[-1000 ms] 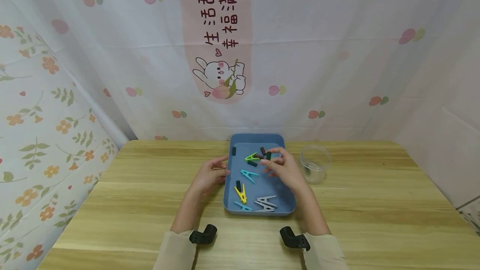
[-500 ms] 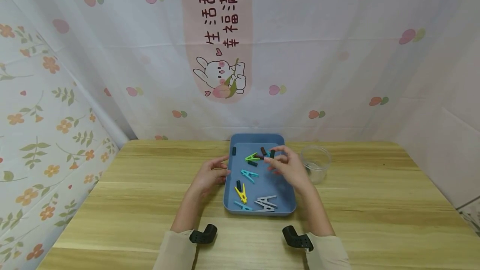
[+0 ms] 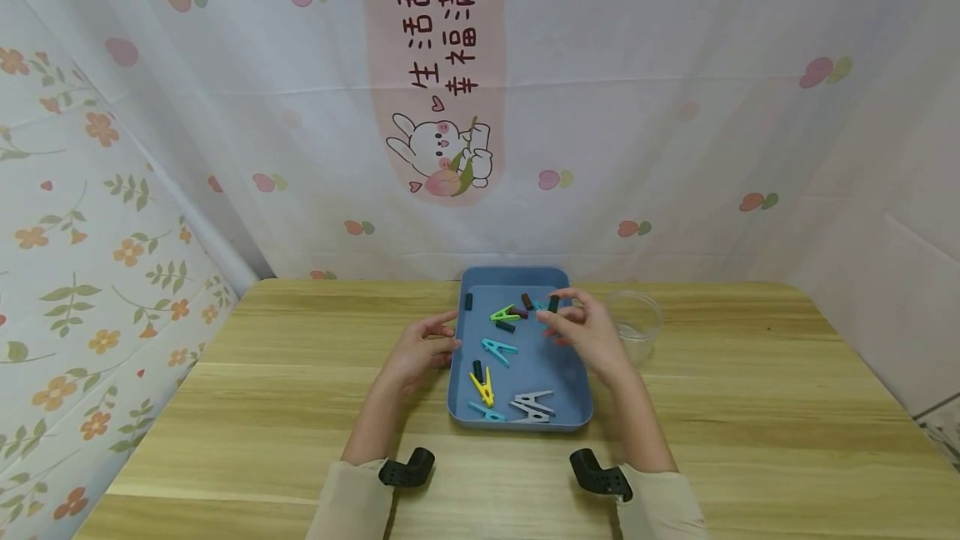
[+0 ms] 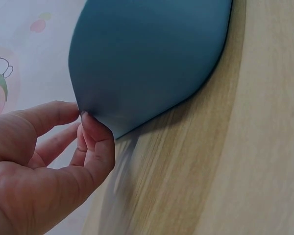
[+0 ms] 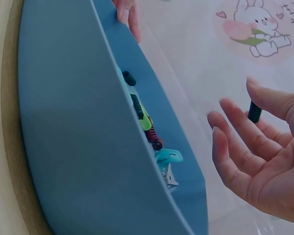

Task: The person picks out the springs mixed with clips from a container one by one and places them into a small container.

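Note:
My right hand (image 3: 592, 332) pinches a dark green spring (image 5: 255, 112) between thumb and index finger, above the right side of a blue tray (image 3: 547, 357). The other fingers of that hand are spread and bent. At the tray's left rim, my left hand (image 4: 54, 156) pinches the edge between thumb and fingers. Inside the tray lie a light green clothespin (image 3: 504, 315), a blue clothespin (image 3: 498, 350), a yellow clothespin (image 3: 483, 390) and grey clothespins (image 3: 532, 408). Dark springs lie among them, one a green spring (image 3: 505, 327), another a reddish spring (image 5: 152, 135).
A clear round plastic jar (image 3: 637, 327) stands right of the tray, partly behind my right hand. The wooden table (image 3: 750, 407) ends at a printed curtain (image 3: 675, 148) at the back.
My right hand has moved a little to the right with the spring, toward the tray's right rim and the jar. The left hand stays at the tray's rim.

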Action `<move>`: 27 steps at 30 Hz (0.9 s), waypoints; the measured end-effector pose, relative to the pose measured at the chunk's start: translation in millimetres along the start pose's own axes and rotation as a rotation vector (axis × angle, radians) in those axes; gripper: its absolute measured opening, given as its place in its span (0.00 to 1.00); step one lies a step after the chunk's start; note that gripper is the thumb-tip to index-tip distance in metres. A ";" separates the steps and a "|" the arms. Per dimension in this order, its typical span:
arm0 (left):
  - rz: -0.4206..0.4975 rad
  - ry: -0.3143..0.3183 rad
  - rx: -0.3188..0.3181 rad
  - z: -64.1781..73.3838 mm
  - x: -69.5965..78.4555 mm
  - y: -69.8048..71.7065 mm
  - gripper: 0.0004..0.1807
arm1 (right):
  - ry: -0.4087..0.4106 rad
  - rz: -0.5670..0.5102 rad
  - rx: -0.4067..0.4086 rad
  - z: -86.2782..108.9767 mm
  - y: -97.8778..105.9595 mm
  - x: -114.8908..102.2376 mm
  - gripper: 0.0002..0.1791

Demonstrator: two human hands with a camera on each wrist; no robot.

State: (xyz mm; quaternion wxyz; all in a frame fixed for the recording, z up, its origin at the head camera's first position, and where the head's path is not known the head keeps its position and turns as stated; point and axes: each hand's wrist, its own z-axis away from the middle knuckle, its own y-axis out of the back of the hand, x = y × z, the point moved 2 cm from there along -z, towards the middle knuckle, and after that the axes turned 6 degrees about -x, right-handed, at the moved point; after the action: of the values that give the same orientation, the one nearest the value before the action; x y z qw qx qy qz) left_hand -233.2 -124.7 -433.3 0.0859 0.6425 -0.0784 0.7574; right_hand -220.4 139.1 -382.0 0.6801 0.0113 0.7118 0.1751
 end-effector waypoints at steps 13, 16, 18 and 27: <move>0.004 -0.007 -0.009 0.1 0.0 0.1 0.30 | 0.006 -0.006 0.032 3.6 8.9 -2.4 0.26; 0.022 -0.003 -0.012 -0.1 -0.2 0.0 0.31 | 0.011 0.002 0.039 4.5 11.5 -3.2 0.27; 0.028 -0.002 -0.013 -0.1 -0.5 0.0 0.31 | 0.018 0.004 0.043 5.2 13.5 -3.8 0.27; 0.032 0.001 -0.009 -0.4 -1.6 0.4 0.30 | 0.003 0.024 0.074 8.5 21.7 -5.3 0.29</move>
State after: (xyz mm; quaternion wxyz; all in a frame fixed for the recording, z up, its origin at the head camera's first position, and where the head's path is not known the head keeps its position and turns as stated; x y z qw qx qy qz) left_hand -233.4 -125.1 -434.9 0.0771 0.6403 -0.0920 0.7587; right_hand -216.6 160.2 -371.3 0.6760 0.0446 0.7187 0.1569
